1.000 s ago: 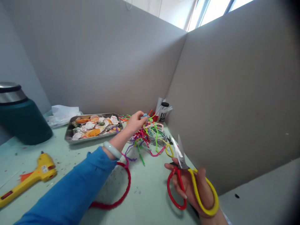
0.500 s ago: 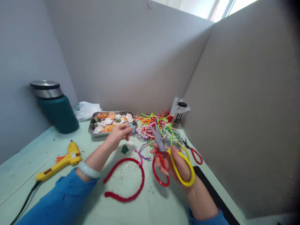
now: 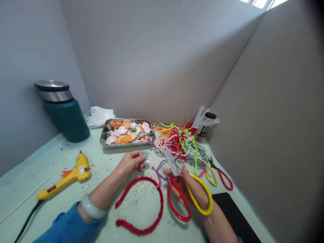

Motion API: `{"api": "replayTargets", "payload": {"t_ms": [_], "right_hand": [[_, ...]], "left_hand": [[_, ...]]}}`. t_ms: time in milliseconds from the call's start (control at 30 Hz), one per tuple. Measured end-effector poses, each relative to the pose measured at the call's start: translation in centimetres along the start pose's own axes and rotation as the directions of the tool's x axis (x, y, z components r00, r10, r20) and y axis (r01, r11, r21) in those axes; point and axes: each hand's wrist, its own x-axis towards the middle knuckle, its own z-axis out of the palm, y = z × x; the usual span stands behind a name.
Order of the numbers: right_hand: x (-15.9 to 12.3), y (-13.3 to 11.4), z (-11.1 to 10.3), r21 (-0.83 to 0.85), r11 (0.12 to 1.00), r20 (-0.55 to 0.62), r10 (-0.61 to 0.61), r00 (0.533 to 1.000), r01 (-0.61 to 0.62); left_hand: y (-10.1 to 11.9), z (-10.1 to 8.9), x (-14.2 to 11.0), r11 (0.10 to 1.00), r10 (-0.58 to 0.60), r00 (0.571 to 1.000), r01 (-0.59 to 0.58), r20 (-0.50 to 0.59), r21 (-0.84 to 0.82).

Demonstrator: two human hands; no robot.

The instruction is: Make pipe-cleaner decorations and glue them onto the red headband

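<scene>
Small blue piece (image 3: 145,154) pinched in the left hand (image 3: 132,162), at twelve o'clock from a fuzzy red ring (image 3: 161,199). Right hand (image 3: 181,184), at two o'clock, grips scissors (image 3: 174,168) by their loops. Farther off at twelve, a tray (image 3: 126,145) of shells (image 3: 124,130).

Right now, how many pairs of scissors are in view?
2: pale-bladed scissors in the right hand, and black-bladed scissors on the table beside the pipe cleaner pile, which may hide more.
</scene>
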Motion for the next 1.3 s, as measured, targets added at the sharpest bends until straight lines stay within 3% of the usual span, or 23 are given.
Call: {"api": "replayTargets", "payload": {"t_ms": [100, 467, 967, 1300], "right_hand": [[0.3, 0.8, -0.1, -0.094, 0.994, -0.014, 0.060, 0.998, -0.061], [0.2, 0.3, 1.1, -0.393, 0.919, -0.022, -0.051, 0.998, 0.039], [0.3, 1.1, 0.4, -0.297, 0.954, -0.050, 0.017, 0.999, -0.031], [0.4, 1.6, 0.8, -0.283, 0.959, -0.053, -0.042, 0.998, 0.025]], "left_hand": [[-0.2, 0.3, 0.0, 1.000, -0.001, 1.000, 0.001, 0.020, 0.002], [-0.2, 0.8, 0.2, 0.997, -0.039, 0.999, 0.038, 0.016, 0.065], [-0.9, 0.4, 0.5, 0.999, -0.003, 1.000, 0.002, 0.030, 0.037], [-0.8, 0.6, 0.4, 0.999, 0.000, 1.000, 0.001, -0.013, 0.046]]}}
